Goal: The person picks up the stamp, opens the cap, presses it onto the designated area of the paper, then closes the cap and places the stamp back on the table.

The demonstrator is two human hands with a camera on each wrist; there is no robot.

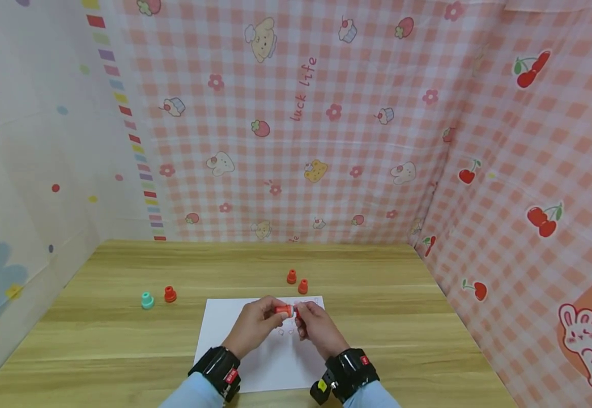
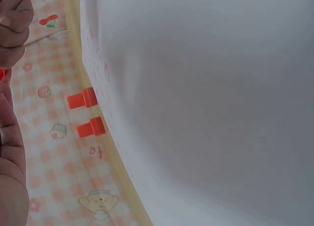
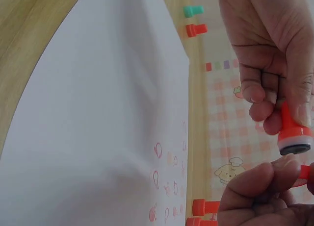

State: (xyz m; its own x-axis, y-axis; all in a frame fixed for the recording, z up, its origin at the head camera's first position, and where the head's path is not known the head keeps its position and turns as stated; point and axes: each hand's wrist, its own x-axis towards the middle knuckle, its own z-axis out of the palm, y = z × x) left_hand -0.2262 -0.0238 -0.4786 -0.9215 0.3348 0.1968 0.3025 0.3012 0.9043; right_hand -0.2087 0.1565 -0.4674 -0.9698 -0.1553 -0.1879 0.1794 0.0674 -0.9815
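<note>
My left hand (image 1: 257,322) holds a red stamp (image 3: 292,125) by its body. The stamp has a white ring and a dark stamping face, which points toward my right hand (image 1: 319,327). Between the right fingers is a small red piece that looks like a stamp cap (image 3: 304,173), mostly hidden by them. Both hands are close together above a white sheet of paper (image 1: 270,368). Small red printed marks (image 3: 157,178) stand in rows near the paper's far right corner. At the left edge of the left wrist view, both hands are only partly visible.
Two red stamps (image 1: 292,276) (image 1: 303,286) stand just beyond the paper. Farther left on the wooden table (image 1: 97,345) are a teal stamp (image 1: 147,301) and another red stamp (image 1: 170,294). Patterned cloth (image 1: 296,147) hangs behind and along both sides.
</note>
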